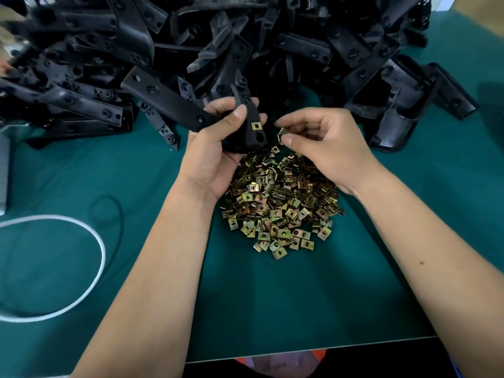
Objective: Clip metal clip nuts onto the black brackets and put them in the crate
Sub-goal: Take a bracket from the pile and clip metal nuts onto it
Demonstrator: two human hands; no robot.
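My left hand (215, 148) grips a black bracket (252, 132) above the table, thumb across its top. One brass-coloured clip nut (256, 126) sits clipped on that bracket. My right hand (324, 148) pinches a loose clip nut (282, 134) between thumb and forefinger, just right of the bracket and a little apart from it. Below both hands lies a heap of clip nuts (278, 205) on the green mat (286, 301). No crate is in view.
A big pile of black brackets (218, 45) fills the back of the table. A larger black moulded part (403, 118) lies at the right. A white cable loop (81, 268) lies at the left. The table's front edge (313, 350) runs near my body.
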